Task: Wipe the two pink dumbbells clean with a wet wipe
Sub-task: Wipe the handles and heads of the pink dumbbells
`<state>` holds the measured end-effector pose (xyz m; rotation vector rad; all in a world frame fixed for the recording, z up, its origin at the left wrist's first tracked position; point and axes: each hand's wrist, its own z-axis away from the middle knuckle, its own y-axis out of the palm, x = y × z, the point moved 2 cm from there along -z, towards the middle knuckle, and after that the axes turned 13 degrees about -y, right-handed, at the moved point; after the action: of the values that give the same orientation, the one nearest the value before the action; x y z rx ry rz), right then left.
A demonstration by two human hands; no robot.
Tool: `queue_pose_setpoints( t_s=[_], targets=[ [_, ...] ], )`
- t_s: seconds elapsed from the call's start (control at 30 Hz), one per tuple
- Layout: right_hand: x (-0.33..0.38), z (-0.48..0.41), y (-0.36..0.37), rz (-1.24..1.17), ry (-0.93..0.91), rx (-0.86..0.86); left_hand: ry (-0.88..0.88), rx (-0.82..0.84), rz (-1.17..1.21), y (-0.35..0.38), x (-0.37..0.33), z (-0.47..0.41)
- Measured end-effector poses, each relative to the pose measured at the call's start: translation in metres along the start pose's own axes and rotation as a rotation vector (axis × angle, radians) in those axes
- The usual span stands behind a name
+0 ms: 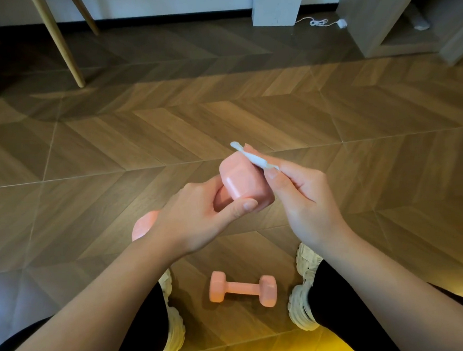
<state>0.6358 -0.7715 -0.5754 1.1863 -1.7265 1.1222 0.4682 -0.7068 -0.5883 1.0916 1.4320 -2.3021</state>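
Left hand (197, 218), fingers curled round a pink dumbbell (241, 183), holds it above the second dumbbell (242, 288) on the floor (221, 116); right hand (305, 198) pinches a wet wipe (253, 157) against its head.

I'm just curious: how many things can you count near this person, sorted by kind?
Pink dumbbells: 2, the held dumbbell in the left hand and the floor dumbbell.
Wet wipe: 1, pinched by the right hand.
White shoes: 2, left shoe and right shoe.
Total: 5
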Motion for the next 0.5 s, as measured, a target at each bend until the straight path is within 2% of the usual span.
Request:
queue_pose_setpoints(
  t_s=[0.37,0.5],
  targets=[
    [-0.0047,-0.003,-0.0007,0.043,0.075,-0.02,0.003,0.034,0.004,0.0016,-0.0058,0.0012],
    [-0.0019,-0.0008,-0.0005,-0.002,0.023,-0.01,-0.018,0.016,0.033,-0.0001,-0.004,0.0016]
  ],
)
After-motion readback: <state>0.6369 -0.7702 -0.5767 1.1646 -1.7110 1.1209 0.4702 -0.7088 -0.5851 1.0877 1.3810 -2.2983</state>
